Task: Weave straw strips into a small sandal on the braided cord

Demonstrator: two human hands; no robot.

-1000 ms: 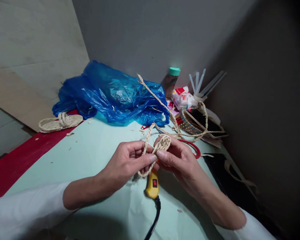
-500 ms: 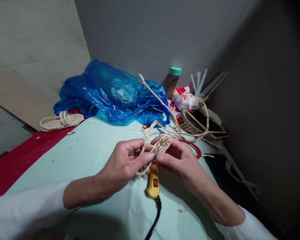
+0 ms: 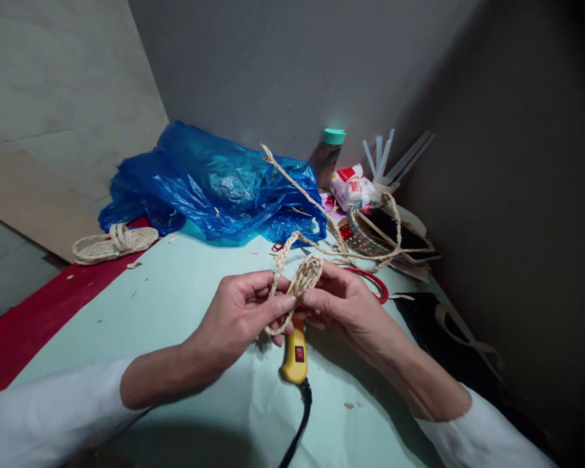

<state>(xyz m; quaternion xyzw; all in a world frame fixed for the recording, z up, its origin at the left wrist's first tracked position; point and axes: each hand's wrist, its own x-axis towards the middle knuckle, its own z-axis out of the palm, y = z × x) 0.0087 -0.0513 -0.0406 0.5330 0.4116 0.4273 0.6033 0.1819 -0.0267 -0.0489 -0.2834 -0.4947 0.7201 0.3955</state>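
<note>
Pinching the coiled end of a straw braid (image 3: 306, 276) between thumbs and forefingers, the left hand (image 3: 241, 315) and right hand (image 3: 347, 307) meet just above the middle of the pale green surface (image 3: 175, 305). Both are closed on the braid, the left on the strand below the coil and the right on the coil itself. The free length (image 3: 297, 192) climbs away to the far side, over a crumpled blue plastic bag (image 3: 214, 182). The braid looks light, dry and pliant, likely to spring open if released and to fray or crack if bent sharply. The flat faces of the coil appear the surest place to grip, with a second hold on the strand close beside it. A yellow glue gun (image 3: 295, 357) lies directly under the hands, its tip hidden by them, and its black cable (image 3: 297, 429) runs to the near edge. Red-handled scissors (image 3: 374, 285) lie just right of the right hand. Beyond them, a small woven basket (image 3: 368, 235), a green-capped bottle (image 3: 327, 156) and clear glue sticks (image 3: 390, 153) crowd the far right corner. The surface ends at a dark drop close on the right. Open room lies to the left and near-left, as far as a red strip (image 3: 39, 312) where a second straw coil (image 3: 114, 240) rests.
</note>
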